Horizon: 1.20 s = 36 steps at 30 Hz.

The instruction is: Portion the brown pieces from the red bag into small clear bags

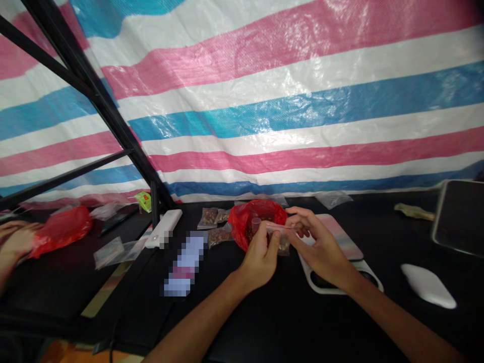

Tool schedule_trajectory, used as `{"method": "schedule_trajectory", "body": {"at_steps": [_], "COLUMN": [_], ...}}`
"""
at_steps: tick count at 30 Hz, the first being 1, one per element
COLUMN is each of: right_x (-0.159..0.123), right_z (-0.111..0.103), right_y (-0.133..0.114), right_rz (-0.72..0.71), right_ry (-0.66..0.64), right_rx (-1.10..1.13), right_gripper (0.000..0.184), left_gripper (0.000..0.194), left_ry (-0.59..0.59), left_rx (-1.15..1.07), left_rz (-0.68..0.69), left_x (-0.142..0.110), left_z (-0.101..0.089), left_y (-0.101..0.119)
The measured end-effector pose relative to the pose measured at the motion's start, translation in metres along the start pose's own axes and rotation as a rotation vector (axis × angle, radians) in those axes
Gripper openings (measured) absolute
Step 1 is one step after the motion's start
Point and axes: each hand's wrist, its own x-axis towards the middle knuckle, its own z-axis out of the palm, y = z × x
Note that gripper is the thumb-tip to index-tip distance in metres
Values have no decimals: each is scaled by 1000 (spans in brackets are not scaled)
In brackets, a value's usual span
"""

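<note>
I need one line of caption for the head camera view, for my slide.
Left hand and right hand hold a small clear bag over a red bag on a black table.

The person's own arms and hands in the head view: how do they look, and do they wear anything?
Both are bare. The left hand and right hand show no gloves, rings or bracelets, and the left forearm and right forearm show no sleeves, watch, cables or markings.

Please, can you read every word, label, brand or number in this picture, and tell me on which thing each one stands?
No text can be read. The green-and-yellow packet has printing too small to read; the white-and-purple package is blurred; the small plastic bag between the left hand and right hand shows none.
</note>
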Motion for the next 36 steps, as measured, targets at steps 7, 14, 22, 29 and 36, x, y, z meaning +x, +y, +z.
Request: {"method": "schedule_trajectory", "body": {"at_steps": [7,14,22,29,36], "right_x": [1,0,-1,1,5], "right_z": [-1,-3,-2,-8,-13], "right_y": [-1,0,-9,-18,-7], "right_rz": [-13,-19,-34,-66,-152], "right_ry": [13,24,-49,-43,161], "right_rx": [22,-42,-46,-66,-190], "right_gripper": [32,29,33,35,29], "left_gripper": [32,29,18,19,12], "left_ry": [34,78,94,253,1222], "left_rx": [-11,30,87,141,288], "left_rz": [5,17,136,237,54], "left_x": [0,0,2,4,33], "left_z": [-1,0,-6,-10,-67], "left_y": [1,-4,4,15,-2]}}
